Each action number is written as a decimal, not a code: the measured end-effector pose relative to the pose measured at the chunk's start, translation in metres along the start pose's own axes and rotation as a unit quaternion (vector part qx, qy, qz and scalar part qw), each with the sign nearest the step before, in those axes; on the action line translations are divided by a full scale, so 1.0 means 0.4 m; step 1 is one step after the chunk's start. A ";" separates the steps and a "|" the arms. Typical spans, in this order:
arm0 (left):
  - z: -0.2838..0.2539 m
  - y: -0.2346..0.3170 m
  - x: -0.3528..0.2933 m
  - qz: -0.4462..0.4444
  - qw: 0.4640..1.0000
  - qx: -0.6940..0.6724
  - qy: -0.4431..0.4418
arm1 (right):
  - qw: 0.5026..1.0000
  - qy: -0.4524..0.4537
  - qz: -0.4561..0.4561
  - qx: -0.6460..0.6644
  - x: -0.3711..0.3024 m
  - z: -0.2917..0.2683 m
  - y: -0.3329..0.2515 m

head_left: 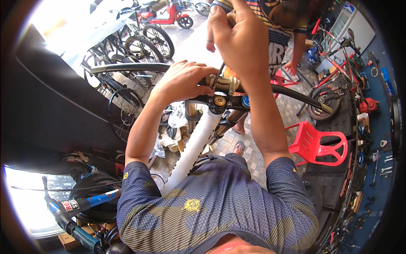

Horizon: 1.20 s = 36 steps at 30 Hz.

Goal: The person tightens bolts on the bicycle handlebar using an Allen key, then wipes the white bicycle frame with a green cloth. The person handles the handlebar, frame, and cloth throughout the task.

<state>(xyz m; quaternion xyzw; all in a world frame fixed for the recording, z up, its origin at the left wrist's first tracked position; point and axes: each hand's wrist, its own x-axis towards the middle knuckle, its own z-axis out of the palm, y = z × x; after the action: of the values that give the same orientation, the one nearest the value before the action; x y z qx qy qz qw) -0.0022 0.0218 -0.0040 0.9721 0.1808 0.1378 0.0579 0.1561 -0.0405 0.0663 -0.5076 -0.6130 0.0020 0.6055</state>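
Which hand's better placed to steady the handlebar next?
Probably the left: the left hand already lies on the handlebar, near its middle. The right hand appears raised above the bar, its grip unclear.

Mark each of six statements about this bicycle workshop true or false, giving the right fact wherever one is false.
1. The left hand is on the handlebar. True.
2. A red chair is to the right of the white tube. True.
3. The right hand rests on the white tube. False: the right hand is raised, away from the tube.
4. The scooter in the background is green. False: the scooter is red.
5. Several tools show against a blue surface at the right. True.
6. Nobody else is in view. False: another person is beyond the handlebar.
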 end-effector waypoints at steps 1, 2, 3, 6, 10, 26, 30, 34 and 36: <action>0.003 -0.001 -0.002 0.003 1.000 -0.001 0.005 | 0.990 -0.052 0.073 0.108 0.005 -0.013 -0.009; -0.001 0.001 -0.004 0.000 1.000 0.001 0.004 | 0.931 -0.174 0.140 0.290 0.024 -0.037 0.000; -0.003 0.008 0.000 0.002 1.000 0.002 0.002 | 0.863 -0.241 0.164 0.413 0.037 -0.048 0.028; 0.004 0.004 0.002 0.004 1.000 0.008 0.007 | 0.628 -0.365 0.222 0.650 0.058 -0.053 0.098; -0.009 0.013 0.003 -0.017 1.000 0.010 -0.011 | 0.711 -0.061 0.165 0.681 0.003 0.001 0.115; -0.015 0.025 -0.004 -0.037 0.999 0.004 -0.009 | 0.930 -0.242 -0.125 0.248 -0.027 -0.083 0.036; -0.004 0.014 0.002 -0.011 1.000 -0.020 0.011 | 0.987 -0.006 -0.150 -0.058 -0.018 -0.065 0.028; 0.001 0.007 -0.001 -0.010 1.000 -0.021 0.014 | 0.997 0.008 0.006 0.075 -0.018 -0.028 0.028; 0.000 0.007 -0.004 -0.006 1.000 -0.023 0.019 | 0.930 -0.186 0.144 0.283 0.006 -0.078 0.026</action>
<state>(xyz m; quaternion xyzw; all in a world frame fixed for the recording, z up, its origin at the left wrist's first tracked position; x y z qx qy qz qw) -0.0025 0.0186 -0.0040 0.9666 0.1845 0.1603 0.0773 0.1861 -0.0531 0.0699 -0.3888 -0.6089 0.3571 0.5921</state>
